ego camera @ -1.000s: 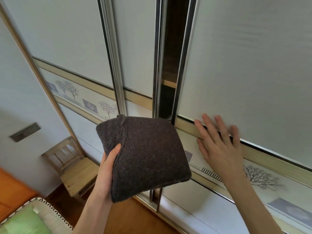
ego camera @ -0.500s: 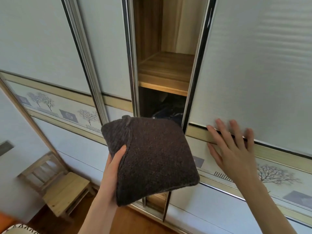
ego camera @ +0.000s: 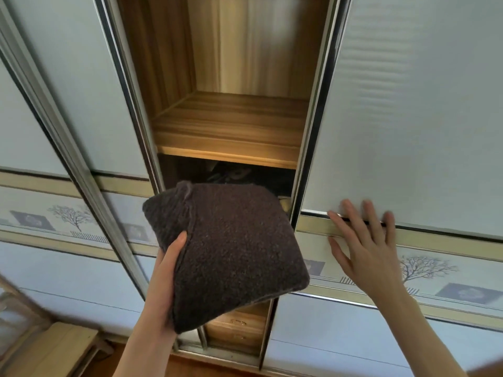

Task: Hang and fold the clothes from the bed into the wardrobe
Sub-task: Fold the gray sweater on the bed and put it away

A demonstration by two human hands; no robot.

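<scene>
A folded dark brown knitted garment (ego camera: pixel 231 248) is held up in front of the wardrobe opening by my left hand (ego camera: pixel 163 278), thumb on top and fingers underneath. My right hand (ego camera: pixel 367 246) lies flat with straight fingers on the right sliding door (ego camera: pixel 413 118), at its tan trim band. Between the doors, a bare wooden shelf (ego camera: pixel 231 126) shows. Below it is a dark compartment with some dark clothes (ego camera: pixel 234 174), partly hidden by the garment.
The left sliding door (ego camera: pixel 68 104) stands to the left of the opening. Wooden drawers (ego camera: pixel 236 325) sit low in the gap. A wooden chair (ego camera: pixel 46 346) stands at the bottom left on the wooden floor.
The right door has slid to the right under my right hand, widening the gap from a slit to a full compartment. The shelf and the clothes below came into view. My left hand kept the garment.
</scene>
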